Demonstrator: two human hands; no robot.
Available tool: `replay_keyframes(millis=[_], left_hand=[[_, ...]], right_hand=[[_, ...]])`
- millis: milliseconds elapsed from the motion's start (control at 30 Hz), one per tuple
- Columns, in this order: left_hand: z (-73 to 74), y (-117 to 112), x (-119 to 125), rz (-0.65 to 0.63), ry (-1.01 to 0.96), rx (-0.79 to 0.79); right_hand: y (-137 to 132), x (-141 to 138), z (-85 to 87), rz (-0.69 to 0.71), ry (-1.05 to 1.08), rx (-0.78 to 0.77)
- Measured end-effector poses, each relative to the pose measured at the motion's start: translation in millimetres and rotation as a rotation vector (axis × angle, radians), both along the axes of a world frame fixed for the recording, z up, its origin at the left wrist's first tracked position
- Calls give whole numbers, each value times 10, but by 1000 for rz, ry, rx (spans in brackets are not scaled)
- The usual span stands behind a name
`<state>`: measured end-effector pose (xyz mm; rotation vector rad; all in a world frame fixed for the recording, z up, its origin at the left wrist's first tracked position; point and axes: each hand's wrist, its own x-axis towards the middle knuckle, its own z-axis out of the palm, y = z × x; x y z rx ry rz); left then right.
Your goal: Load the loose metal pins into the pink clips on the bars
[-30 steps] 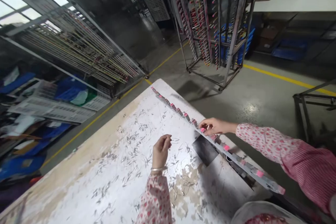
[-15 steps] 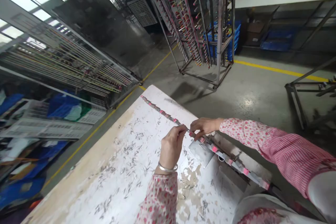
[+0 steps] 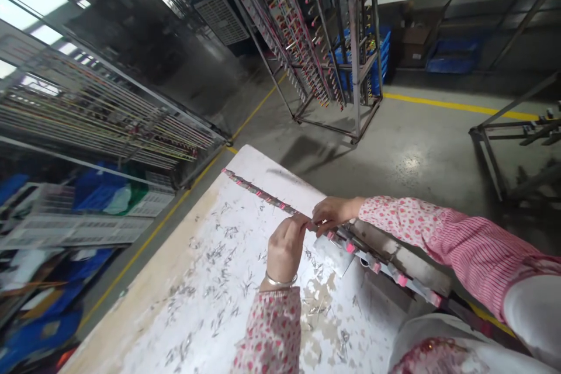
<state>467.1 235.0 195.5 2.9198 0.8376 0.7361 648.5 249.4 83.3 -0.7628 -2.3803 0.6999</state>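
A long grey metal bar (image 3: pixel 258 191) with several small pink clips along it lies across the far side of a worn white table (image 3: pixel 184 280). My left hand (image 3: pixel 286 246) is closed in a pinch against the bar near its middle. My right hand (image 3: pixel 332 213) is right beside it, fingers curled round the bar at a pink clip. The two hands almost touch. Many small thin metal pieces (image 3: pixel 219 254) lie scattered over the tabletop below the hands.
A wheeled metal rack (image 3: pixel 324 41) hung with coloured clips stands on the grey floor beyond the table. More racks of long bars (image 3: pixel 109 123) lie at the left, above blue crates. A yellow floor line (image 3: pixel 456 106) runs behind. A metal frame (image 3: pixel 512 140) stands at the right.
My left hand rose from the tabletop to the bar and met the right hand there. The right hand slid a little along the bar. The view swung to the right.
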Motion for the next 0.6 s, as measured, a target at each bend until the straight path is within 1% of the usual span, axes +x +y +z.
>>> replay_keyframes(millis=[133, 200, 233, 267, 300, 333, 367, 400, 433, 467, 500, 533, 600], left_hand=[[2, -38, 26, -50, 4, 12], [23, -62, 12, -71, -3, 32], [22, -67, -16, -51, -22, 32], [4, -61, -61, 6, -64, 24], [-39, -44, -123, 101, -134, 5], [-112, -14, -200, 230, -224, -26], [-220, 27, -285, 379, -312, -75], [-361, 77, -373, 527, -365, -153], [-532, 132, -454, 648, -367, -252], [-725, 187, -520, 732, -302, -377], [-929, 238, -566, 768, -170, -529], [-1134, 284, -586, 762, -95, -620], [-1508, 352, -552, 735, 8, -730]], right_hand=[[-15, -20, 29, 3, 39, -47], [-19, -23, 35, 1, 69, -105], [-22, -17, 31, 1, 87, -147], [-26, -5, 21, 6, 111, -205], [-36, 15, 4, 14, 144, -280], [-53, 44, -17, 13, 189, -370], [-81, 79, -42, -7, 243, -464], [-121, 120, -65, -48, 303, -552], [-173, 164, -83, -101, 363, -628], [-235, 209, -93, -147, 415, -690], [-304, 252, -92, -176, 458, -735], [-375, 291, -79, -179, 490, -770], [-505, 346, -24, -130, 521, -809]])
